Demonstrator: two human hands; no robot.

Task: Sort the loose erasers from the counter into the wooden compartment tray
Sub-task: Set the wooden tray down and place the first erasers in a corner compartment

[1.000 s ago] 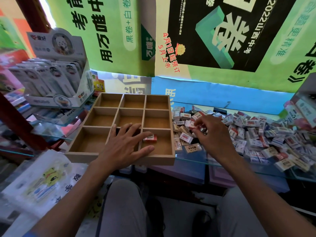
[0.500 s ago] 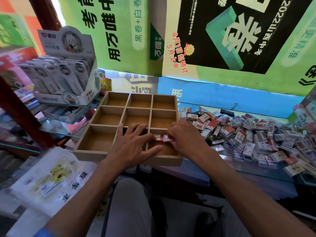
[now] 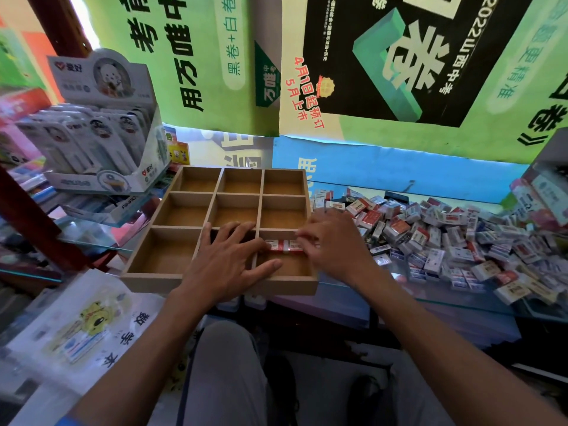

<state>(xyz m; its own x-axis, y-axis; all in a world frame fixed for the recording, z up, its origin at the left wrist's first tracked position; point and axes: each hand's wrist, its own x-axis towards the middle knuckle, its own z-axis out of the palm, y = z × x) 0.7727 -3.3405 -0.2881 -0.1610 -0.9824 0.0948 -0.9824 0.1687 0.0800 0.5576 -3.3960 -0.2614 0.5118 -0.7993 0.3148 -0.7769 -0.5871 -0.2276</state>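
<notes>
The left hand (image 3: 229,264) lies flat, fingers spread, on the wooden tray (image 3: 159,279); the right hand (image 3: 333,241), fingers curled, pinches an eraser (image 3: 293,245) in its near-right compartment.

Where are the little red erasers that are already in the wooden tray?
The red erasers sit in the wooden tray's near-right compartment, along its far wall, between the left hand and right hand.

green posters (image 3: 190,56) with large black characters cover the back wall, beside a black-and-green poster (image 3: 415,56) and a blue banner (image 3: 399,167) below it. daylight glows through the paper. a dark red post (image 3: 61,23) rises at left, near a display box of packaged stationery (image 3: 101,142) on glass shelves (image 3: 86,238).
</notes>
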